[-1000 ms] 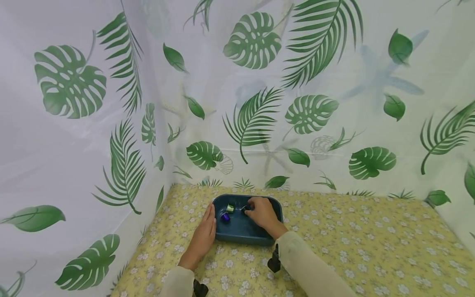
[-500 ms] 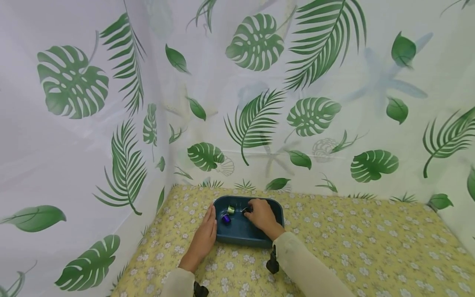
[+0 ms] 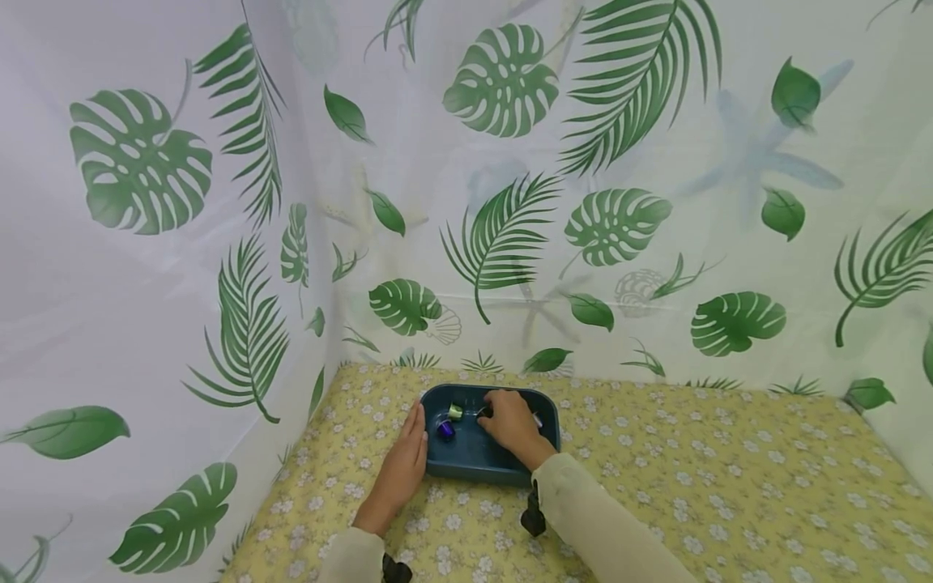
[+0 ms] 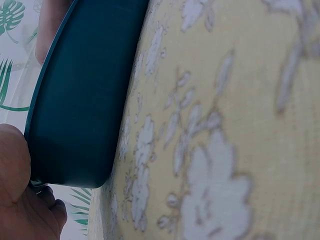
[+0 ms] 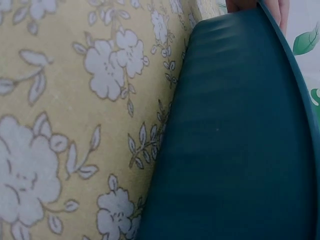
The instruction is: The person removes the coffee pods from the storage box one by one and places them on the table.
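A dark blue tray (image 3: 481,467) sits on the table. My left hand (image 3: 403,453) rests against its left wall with the fingers extended along it; the left wrist view shows the hand (image 4: 15,185) touching the end of the tray. Inside the tray at the left lie a light green coffee capsule (image 3: 455,411) and a purple coffee capsule (image 3: 445,430). My right hand (image 3: 513,421) reaches into the tray and pinches a small dark coffee capsule (image 3: 484,412), mostly hidden by the fingers. Only the tray's outer wall (image 5: 235,130) fills most of the right wrist view.
A small whitish thing (image 3: 538,420) shows in the tray, right of my right hand; its kind is unclear. A yellow floral cloth (image 3: 700,478) covers the table. White leaf-print sheets (image 3: 510,340) hang behind and at the left.
My right hand has shifted very slightly, and the whitish thing to its right has come into sight. The left hand stays on the tray wall. The capsules at the left lie as before.
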Demonstrator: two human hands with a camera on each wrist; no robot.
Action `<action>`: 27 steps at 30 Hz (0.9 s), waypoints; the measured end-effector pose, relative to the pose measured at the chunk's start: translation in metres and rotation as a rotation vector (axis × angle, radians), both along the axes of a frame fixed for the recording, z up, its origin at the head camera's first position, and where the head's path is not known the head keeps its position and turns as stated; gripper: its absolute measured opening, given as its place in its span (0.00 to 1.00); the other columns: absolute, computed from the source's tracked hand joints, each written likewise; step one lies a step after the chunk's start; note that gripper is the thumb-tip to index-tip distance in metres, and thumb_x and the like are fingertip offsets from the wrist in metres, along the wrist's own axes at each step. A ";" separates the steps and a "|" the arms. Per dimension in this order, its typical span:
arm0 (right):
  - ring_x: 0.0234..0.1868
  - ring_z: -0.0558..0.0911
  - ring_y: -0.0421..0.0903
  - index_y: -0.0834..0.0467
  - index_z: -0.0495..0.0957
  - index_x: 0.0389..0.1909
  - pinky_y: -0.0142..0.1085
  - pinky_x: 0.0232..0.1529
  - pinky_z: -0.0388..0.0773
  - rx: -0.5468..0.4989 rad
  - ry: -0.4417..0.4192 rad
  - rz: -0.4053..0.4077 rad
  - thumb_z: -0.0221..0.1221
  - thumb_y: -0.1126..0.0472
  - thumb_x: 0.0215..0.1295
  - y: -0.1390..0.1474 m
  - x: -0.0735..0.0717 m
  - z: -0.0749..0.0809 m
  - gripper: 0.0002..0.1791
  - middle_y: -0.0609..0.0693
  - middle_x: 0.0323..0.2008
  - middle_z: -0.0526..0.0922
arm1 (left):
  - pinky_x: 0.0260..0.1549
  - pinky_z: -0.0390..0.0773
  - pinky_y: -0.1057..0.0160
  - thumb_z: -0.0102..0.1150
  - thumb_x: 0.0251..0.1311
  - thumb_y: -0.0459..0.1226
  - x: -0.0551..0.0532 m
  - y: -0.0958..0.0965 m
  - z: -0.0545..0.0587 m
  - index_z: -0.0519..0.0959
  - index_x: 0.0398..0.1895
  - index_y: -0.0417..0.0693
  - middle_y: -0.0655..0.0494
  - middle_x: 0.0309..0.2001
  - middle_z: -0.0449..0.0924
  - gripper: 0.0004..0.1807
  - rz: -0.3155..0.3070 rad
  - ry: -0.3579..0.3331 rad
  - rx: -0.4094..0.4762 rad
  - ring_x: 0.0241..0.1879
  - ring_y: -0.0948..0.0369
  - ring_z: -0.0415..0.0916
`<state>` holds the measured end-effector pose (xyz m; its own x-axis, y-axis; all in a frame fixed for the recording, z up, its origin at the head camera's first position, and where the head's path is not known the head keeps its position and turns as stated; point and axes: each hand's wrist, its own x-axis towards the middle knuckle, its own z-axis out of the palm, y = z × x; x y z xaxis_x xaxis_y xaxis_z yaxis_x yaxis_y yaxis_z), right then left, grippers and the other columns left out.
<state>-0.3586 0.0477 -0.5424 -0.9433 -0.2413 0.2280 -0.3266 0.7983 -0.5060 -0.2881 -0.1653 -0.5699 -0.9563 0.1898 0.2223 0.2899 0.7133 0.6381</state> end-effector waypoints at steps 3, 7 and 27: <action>0.43 0.86 0.55 0.67 0.84 0.52 0.48 0.44 0.84 0.004 0.009 0.009 0.72 0.63 0.61 -0.001 0.001 0.000 0.20 0.60 0.44 0.87 | 0.69 0.63 0.45 0.37 0.83 0.39 0.001 0.000 -0.001 0.44 0.82 0.40 0.52 0.82 0.35 0.31 0.000 0.005 -0.002 0.78 0.49 0.50; 0.43 0.86 0.55 0.67 0.84 0.51 0.49 0.44 0.84 0.000 0.009 0.011 0.73 0.63 0.60 -0.003 0.002 0.001 0.19 0.60 0.44 0.87 | 0.69 0.63 0.44 0.37 0.83 0.38 0.001 0.000 -0.003 0.45 0.82 0.38 0.50 0.82 0.36 0.31 0.005 0.024 0.004 0.77 0.47 0.50; 0.34 0.86 0.51 0.63 0.86 0.44 0.46 0.36 0.84 0.031 0.009 0.022 0.73 0.64 0.59 -0.008 0.001 -0.005 0.13 0.56 0.38 0.87 | 0.70 0.61 0.45 0.36 0.83 0.39 -0.001 0.000 -0.005 0.46 0.82 0.39 0.51 0.82 0.37 0.30 0.004 0.019 0.012 0.78 0.49 0.48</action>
<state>-0.3577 0.0395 -0.5478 -0.9356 -0.2692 0.2286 -0.3487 0.8062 -0.4780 -0.2894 -0.1654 -0.5754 -0.9525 0.1834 0.2430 0.2996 0.7071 0.6405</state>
